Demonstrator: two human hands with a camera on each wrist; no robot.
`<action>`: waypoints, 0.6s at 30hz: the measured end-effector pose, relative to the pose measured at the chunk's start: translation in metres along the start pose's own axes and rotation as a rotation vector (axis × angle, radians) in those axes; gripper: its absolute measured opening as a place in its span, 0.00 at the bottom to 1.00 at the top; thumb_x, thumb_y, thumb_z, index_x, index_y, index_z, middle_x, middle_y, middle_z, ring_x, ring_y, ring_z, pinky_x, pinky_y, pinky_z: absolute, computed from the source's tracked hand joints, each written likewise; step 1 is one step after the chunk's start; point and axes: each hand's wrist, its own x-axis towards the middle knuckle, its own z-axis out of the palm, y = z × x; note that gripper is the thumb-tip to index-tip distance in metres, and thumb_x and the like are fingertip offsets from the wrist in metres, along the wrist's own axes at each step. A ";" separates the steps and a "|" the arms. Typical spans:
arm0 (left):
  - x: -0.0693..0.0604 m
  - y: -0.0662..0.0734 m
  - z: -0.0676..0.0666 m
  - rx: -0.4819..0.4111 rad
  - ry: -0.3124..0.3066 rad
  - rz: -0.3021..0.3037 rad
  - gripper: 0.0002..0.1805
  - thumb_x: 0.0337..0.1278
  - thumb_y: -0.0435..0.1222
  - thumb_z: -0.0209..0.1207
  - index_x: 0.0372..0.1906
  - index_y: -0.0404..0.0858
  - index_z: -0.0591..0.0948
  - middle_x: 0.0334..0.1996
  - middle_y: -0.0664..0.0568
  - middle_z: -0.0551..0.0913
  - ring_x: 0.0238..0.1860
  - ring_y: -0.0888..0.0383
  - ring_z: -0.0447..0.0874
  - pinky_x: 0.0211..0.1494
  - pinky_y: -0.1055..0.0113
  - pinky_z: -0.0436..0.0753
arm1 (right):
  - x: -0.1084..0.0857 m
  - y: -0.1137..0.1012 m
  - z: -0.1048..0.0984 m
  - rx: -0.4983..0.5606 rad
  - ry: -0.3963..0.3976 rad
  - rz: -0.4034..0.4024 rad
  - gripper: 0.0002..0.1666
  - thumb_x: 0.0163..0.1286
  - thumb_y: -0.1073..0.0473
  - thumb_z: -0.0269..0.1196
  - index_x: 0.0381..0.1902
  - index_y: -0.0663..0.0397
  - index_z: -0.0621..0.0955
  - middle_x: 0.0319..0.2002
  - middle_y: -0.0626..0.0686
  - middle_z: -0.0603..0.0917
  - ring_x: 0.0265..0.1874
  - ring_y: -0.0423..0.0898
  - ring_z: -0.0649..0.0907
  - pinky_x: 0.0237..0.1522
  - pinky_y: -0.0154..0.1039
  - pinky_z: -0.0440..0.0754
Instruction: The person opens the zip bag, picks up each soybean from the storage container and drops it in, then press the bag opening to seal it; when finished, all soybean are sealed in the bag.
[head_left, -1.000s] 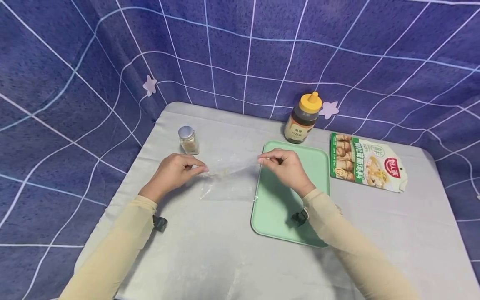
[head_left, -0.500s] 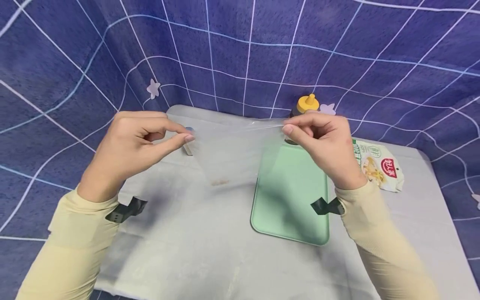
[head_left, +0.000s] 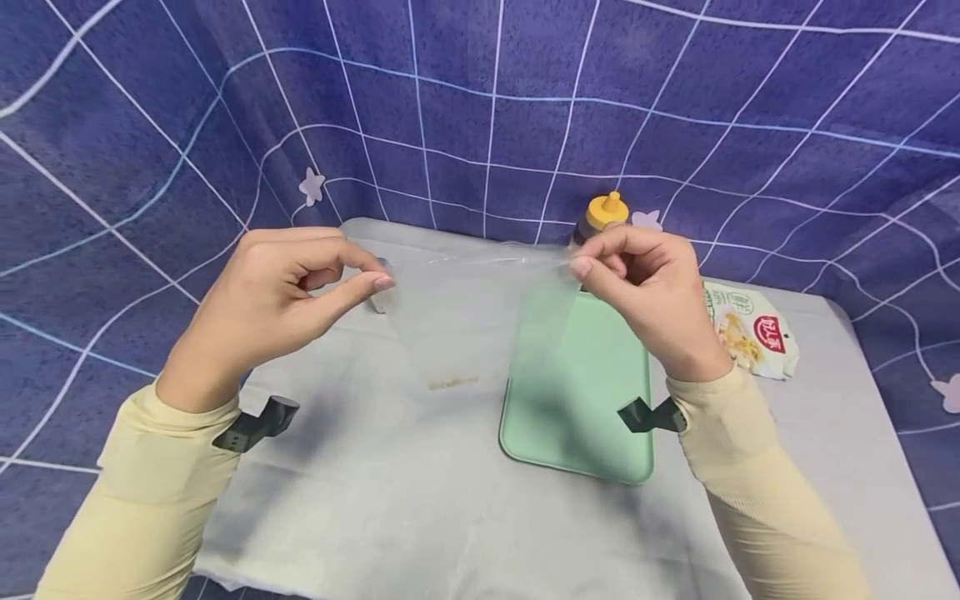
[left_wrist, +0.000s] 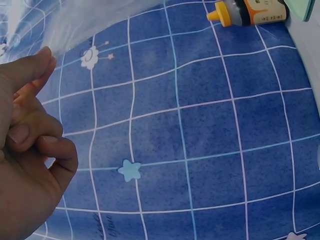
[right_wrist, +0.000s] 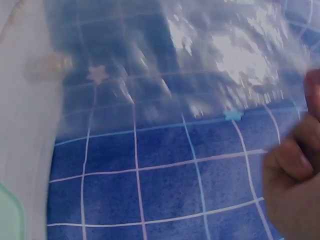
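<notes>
A clear plastic bag (head_left: 465, 325) hangs stretched between both hands above the table, with a little brownish-yellow matter along its lower edge. My left hand (head_left: 281, 300) pinches its upper left corner between thumb and forefinger. At the upper right corner, my right hand (head_left: 648, 292) pinches it the same way. Through the film in the right wrist view, the bag (right_wrist: 215, 55) shows bright glints. Behind the left fingertips stands a small glass jar (head_left: 377, 302), mostly hidden. Below the right hand lies a pale green tray (head_left: 577, 467), partly seen through the bag.
A dark bottle with a yellow cap (head_left: 607, 210) stands at the back, partly covered by the right hand. To the right lies a printed food packet (head_left: 757, 333). The table (head_left: 420, 500) has a light grey cover. Blue gridded cloth (head_left: 450, 117) surrounds it.
Both hands have risen from near the table and spread apart, lifting the bag and pulling its top edge taut. Over the last half second they have barely moved.
</notes>
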 end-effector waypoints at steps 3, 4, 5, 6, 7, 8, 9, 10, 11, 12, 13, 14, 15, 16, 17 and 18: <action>-0.001 0.000 -0.001 0.001 -0.022 -0.006 0.10 0.48 0.25 0.74 0.34 0.43 0.91 0.15 0.60 0.57 0.19 0.66 0.52 0.25 0.71 0.54 | -0.001 0.001 -0.002 0.000 -0.089 0.013 0.05 0.62 0.76 0.69 0.36 0.71 0.87 0.22 0.52 0.67 0.23 0.43 0.65 0.23 0.33 0.60; -0.003 -0.001 -0.001 0.000 -0.027 -0.015 0.10 0.48 0.25 0.74 0.34 0.43 0.91 0.15 0.61 0.57 0.19 0.66 0.52 0.25 0.72 0.54 | -0.002 0.003 -0.001 -0.003 -0.116 0.011 0.05 0.62 0.77 0.69 0.37 0.70 0.88 0.22 0.52 0.67 0.23 0.43 0.65 0.23 0.33 0.60; -0.005 -0.001 -0.002 0.000 -0.030 -0.021 0.11 0.47 0.25 0.75 0.34 0.43 0.91 0.15 0.61 0.57 0.19 0.66 0.53 0.25 0.72 0.54 | -0.003 0.006 0.000 -0.006 -0.136 0.008 0.06 0.61 0.78 0.69 0.37 0.70 0.88 0.22 0.52 0.66 0.23 0.43 0.65 0.23 0.33 0.60; -0.008 -0.002 -0.003 0.000 -0.034 -0.029 0.11 0.47 0.26 0.75 0.35 0.44 0.91 0.15 0.61 0.58 0.19 0.66 0.53 0.24 0.71 0.54 | -0.004 0.008 0.001 -0.007 -0.148 0.004 0.07 0.61 0.79 0.68 0.37 0.70 0.88 0.22 0.51 0.66 0.23 0.43 0.65 0.24 0.33 0.60; -0.009 -0.003 -0.004 0.003 -0.036 -0.038 0.11 0.45 0.27 0.76 0.35 0.44 0.91 0.16 0.60 0.58 0.19 0.66 0.53 0.25 0.71 0.55 | -0.005 0.010 0.002 -0.004 -0.149 0.001 0.07 0.61 0.80 0.68 0.36 0.70 0.88 0.21 0.51 0.65 0.23 0.43 0.65 0.24 0.33 0.60; -0.011 -0.005 -0.006 -0.001 -0.036 -0.048 0.13 0.43 0.28 0.78 0.36 0.43 0.91 0.16 0.60 0.57 0.20 0.66 0.53 0.25 0.72 0.55 | -0.006 0.013 0.004 -0.004 -0.139 -0.008 0.08 0.60 0.81 0.67 0.36 0.70 0.88 0.21 0.51 0.65 0.23 0.43 0.65 0.23 0.33 0.60; -0.013 -0.006 -0.007 -0.014 -0.027 -0.059 0.15 0.40 0.28 0.79 0.37 0.42 0.92 0.16 0.60 0.57 0.20 0.66 0.53 0.25 0.72 0.55 | -0.007 0.015 0.007 -0.002 -0.125 -0.015 0.08 0.60 0.81 0.67 0.35 0.71 0.88 0.21 0.51 0.65 0.22 0.43 0.65 0.23 0.33 0.60; -0.014 -0.007 -0.010 -0.023 -0.016 -0.063 0.17 0.36 0.29 0.80 0.38 0.41 0.92 0.16 0.60 0.57 0.20 0.66 0.53 0.24 0.72 0.55 | -0.008 0.020 0.008 -0.004 -0.111 -0.020 0.08 0.60 0.81 0.68 0.35 0.70 0.88 0.21 0.50 0.65 0.22 0.43 0.64 0.22 0.33 0.60; -0.015 -0.006 -0.011 -0.035 0.006 -0.063 0.20 0.33 0.29 0.82 0.39 0.39 0.92 0.16 0.59 0.56 0.20 0.65 0.52 0.24 0.73 0.55 | -0.009 0.023 0.011 -0.005 -0.098 -0.026 0.08 0.60 0.80 0.68 0.35 0.70 0.88 0.20 0.50 0.65 0.22 0.43 0.64 0.22 0.33 0.60; -0.014 -0.005 -0.013 -0.045 0.028 -0.063 0.22 0.30 0.29 0.82 0.40 0.37 0.92 0.16 0.58 0.56 0.20 0.65 0.51 0.24 0.73 0.55 | -0.009 0.025 0.015 -0.009 -0.085 -0.031 0.08 0.59 0.80 0.68 0.35 0.70 0.88 0.20 0.51 0.64 0.21 0.43 0.64 0.22 0.33 0.60; -0.012 -0.001 -0.014 -0.053 0.049 -0.055 0.23 0.28 0.29 0.83 0.41 0.35 0.91 0.16 0.58 0.56 0.19 0.65 0.51 0.24 0.74 0.55 | -0.010 0.027 0.018 -0.022 -0.078 -0.035 0.08 0.60 0.79 0.69 0.36 0.69 0.89 0.20 0.50 0.64 0.21 0.43 0.64 0.21 0.33 0.60; -0.009 0.003 -0.013 -0.066 0.070 -0.045 0.24 0.27 0.29 0.83 0.41 0.34 0.91 0.15 0.58 0.56 0.19 0.65 0.51 0.23 0.74 0.55 | -0.011 0.029 0.022 -0.041 -0.076 -0.041 0.08 0.60 0.78 0.70 0.36 0.67 0.89 0.20 0.50 0.63 0.20 0.43 0.64 0.21 0.33 0.60; -0.005 0.008 -0.011 -0.053 0.068 -0.028 0.24 0.29 0.30 0.83 0.41 0.34 0.91 0.15 0.59 0.60 0.19 0.66 0.53 0.23 0.74 0.56 | -0.011 0.030 0.026 -0.062 -0.079 -0.047 0.08 0.60 0.77 0.70 0.36 0.66 0.89 0.20 0.50 0.63 0.20 0.43 0.63 0.20 0.34 0.60; 0.001 0.014 -0.007 -0.017 0.051 -0.013 0.23 0.32 0.33 0.83 0.42 0.36 0.91 0.15 0.60 0.65 0.19 0.67 0.56 0.24 0.74 0.58 | -0.012 0.031 0.029 -0.083 -0.082 -0.054 0.08 0.60 0.76 0.70 0.36 0.64 0.90 0.19 0.50 0.62 0.19 0.43 0.63 0.20 0.34 0.60; 0.007 0.019 -0.001 0.023 0.021 0.003 0.21 0.35 0.37 0.82 0.42 0.37 0.92 0.16 0.61 0.70 0.19 0.67 0.58 0.23 0.74 0.60 | -0.013 0.031 0.033 -0.101 -0.084 -0.064 0.08 0.61 0.75 0.71 0.37 0.62 0.90 0.19 0.50 0.62 0.19 0.43 0.62 0.20 0.34 0.59; 0.014 0.024 0.005 0.077 -0.021 0.021 0.21 0.39 0.41 0.81 0.43 0.39 0.92 0.18 0.61 0.77 0.19 0.67 0.63 0.23 0.73 0.62 | -0.013 0.031 0.035 -0.121 -0.085 -0.076 0.08 0.61 0.75 0.71 0.36 0.61 0.91 0.19 0.49 0.62 0.18 0.43 0.62 0.19 0.34 0.59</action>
